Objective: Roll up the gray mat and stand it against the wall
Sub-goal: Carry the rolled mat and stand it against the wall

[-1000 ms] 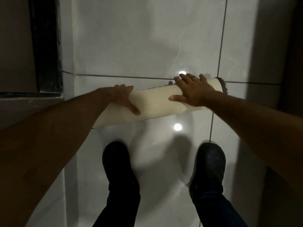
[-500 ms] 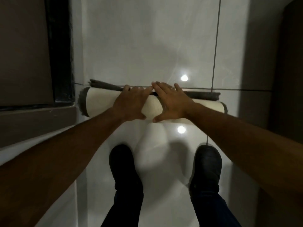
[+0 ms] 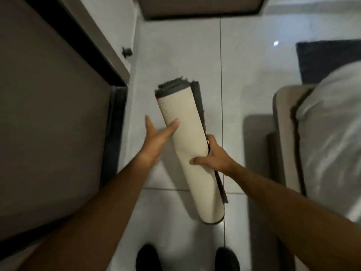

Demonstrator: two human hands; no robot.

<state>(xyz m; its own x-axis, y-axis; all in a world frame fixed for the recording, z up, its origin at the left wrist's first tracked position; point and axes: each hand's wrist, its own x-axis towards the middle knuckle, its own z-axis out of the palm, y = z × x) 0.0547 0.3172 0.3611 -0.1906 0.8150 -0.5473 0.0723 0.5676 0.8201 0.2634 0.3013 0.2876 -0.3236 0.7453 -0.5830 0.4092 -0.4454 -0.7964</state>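
The gray mat (image 3: pixel 187 137) is rolled into a tube with its cream backing outward and gray pile showing at the far end and along the right seam. It is held off the white tiled floor, lengthwise away from me and tilted. My right hand (image 3: pixel 213 157) grips it around the middle, thumb on the cream side and fingers behind the seam. My left hand (image 3: pixel 158 135) is beside the roll's left side with fingers spread, only the thumb touching the backing.
A brown cabinet (image 3: pixel 48 114) with a dark frame and a small knob (image 3: pixel 126 52) fills the left. A beige couch with a pale cushion (image 3: pixel 322 133) stands at the right, a dark blue rug (image 3: pixel 328 59) behind it. My shoes (image 3: pixel 148 259) are at the bottom.
The roll was lying crosswise on the floor under both palms; now it is lifted and turned lengthwise, gripped by my right hand. My view has swung up toward the room.
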